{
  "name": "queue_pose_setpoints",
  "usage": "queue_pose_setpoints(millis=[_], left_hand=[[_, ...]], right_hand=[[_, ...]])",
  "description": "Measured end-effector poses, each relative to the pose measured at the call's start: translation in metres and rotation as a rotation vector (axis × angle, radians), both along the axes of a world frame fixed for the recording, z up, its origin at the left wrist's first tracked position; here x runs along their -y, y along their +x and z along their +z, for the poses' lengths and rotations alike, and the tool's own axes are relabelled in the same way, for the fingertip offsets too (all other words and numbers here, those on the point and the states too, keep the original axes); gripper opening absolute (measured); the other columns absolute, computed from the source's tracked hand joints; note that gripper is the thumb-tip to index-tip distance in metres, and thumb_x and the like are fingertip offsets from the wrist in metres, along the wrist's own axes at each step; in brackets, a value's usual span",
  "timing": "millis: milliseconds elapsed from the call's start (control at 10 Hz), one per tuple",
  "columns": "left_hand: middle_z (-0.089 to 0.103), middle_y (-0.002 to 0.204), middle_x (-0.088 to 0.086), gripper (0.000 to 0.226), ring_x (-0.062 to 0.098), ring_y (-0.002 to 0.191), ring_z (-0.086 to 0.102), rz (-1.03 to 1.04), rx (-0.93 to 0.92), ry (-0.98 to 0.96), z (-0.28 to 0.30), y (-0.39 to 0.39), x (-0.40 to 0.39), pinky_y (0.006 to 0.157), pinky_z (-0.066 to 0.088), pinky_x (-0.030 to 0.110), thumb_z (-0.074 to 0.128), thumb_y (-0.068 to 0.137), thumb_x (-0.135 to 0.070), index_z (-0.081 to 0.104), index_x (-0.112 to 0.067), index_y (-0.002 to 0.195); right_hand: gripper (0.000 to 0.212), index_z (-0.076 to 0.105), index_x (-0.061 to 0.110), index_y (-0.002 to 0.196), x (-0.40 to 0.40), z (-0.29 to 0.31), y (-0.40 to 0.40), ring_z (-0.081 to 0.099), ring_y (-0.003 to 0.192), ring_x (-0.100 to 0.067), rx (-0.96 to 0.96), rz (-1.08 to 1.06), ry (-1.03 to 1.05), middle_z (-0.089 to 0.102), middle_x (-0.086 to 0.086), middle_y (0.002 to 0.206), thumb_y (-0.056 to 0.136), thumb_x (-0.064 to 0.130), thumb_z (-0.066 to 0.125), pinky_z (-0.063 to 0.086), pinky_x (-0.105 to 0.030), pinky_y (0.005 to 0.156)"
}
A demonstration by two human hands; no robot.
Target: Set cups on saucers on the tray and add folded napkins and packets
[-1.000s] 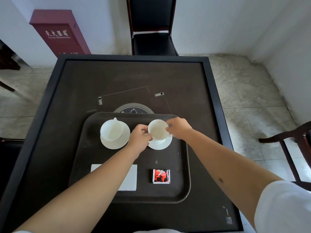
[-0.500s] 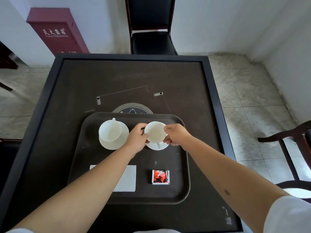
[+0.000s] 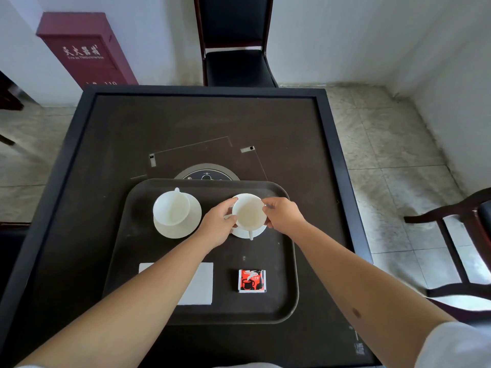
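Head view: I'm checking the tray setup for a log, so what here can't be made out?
- Right saucer: mostly covered by the right cup and both hands.
- Whether that cup rests on the saucer: unclear, the left hand and right hand grip its rim.
- Folded napkin: left part hidden by the left forearm.
- Coffee packet: print too small to read.
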State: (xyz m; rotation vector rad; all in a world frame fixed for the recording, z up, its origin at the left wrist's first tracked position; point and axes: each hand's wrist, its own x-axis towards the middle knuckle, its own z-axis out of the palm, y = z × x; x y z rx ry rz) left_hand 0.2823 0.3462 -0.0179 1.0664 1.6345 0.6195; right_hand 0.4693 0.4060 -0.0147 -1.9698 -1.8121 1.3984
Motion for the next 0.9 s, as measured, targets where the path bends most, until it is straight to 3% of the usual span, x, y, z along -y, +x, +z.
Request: queue_pose_setpoints(millis=[200,300,500,600,800,900], left_hand=[[0.059,0.130,-0.003,0.036,0.018,0.113,0.056,0.013,-0.083,0.051,-0.003,0.003,0.001,0.093,0.053,0.041,0.050,0.099,-0.012,0.050,-0.026,0.132],[0.061,0.128,-0.003,0.037,0.018,0.113,0.058,0.021,-0.117,0.063,-0.003,0.002,0.001,0.095,0.052,0.044,0.050,0.100,-0.013,0.052,-0.027,0.134],[0.059,0.133,-0.001,0.041,0.021,0.118,0.056,0.030,-0.148,0.063,-0.003,0.007,0.003,0.099,0.049,0.043,0.048,0.101,-0.014,0.049,-0.026,0.140],[0.053,0.143,-0.001,0.046,0.023,0.129,0.049,-0.017,-0.262,0.114,-0.003,0.009,0.008,0.105,0.038,0.035,0.046,0.101,-0.019,0.042,-0.027,0.146],[0.025,0.160,0.002,0.066,0.028,0.141,0.035,-0.195,-0.622,0.175,0.008,0.006,0.029,0.102,0.043,0.045,0.051,0.097,-0.044,0.017,-0.030,0.152],[0.024,0.160,0.005,0.071,0.031,0.140,0.035,-0.345,-0.830,0.277,0.016,0.002,0.054,0.102,0.043,0.048,0.050,0.092,-0.056,0.014,-0.035,0.149]], right_hand=[[0.034,0.066,0.025,0.122,0.004,0.000,-0.001,0.062,0.050,-0.004,-0.064,-0.078,-0.025,0.069,0.002,0.068,0.095,0.019,0.046,0.059,-0.028,0.068],[0.035,0.066,0.025,0.122,0.006,-0.002,-0.003,0.060,0.048,-0.003,-0.083,-0.105,-0.037,0.068,0.002,0.064,0.094,0.019,0.045,0.060,-0.032,0.071],[0.033,0.066,0.024,0.122,0.009,-0.002,-0.003,0.060,0.050,-0.003,-0.099,-0.133,-0.043,0.068,0.003,0.065,0.096,0.022,0.046,0.060,-0.028,0.068],[0.031,0.063,0.018,0.122,0.012,-0.001,-0.002,0.065,0.065,-0.009,-0.081,-0.131,-0.061,0.069,0.003,0.077,0.098,0.028,0.045,0.058,-0.031,0.073],[0.054,0.039,0.023,0.141,0.039,0.017,0.009,0.058,0.094,-0.017,0.132,-0.009,0.038,0.057,-0.001,0.127,0.093,0.047,0.048,0.045,-0.030,0.069],[0.066,0.031,0.028,0.144,0.068,0.027,0.017,0.047,0.126,-0.025,0.337,0.230,0.279,0.044,0.003,0.147,0.088,0.054,0.054,0.045,-0.043,0.091]])
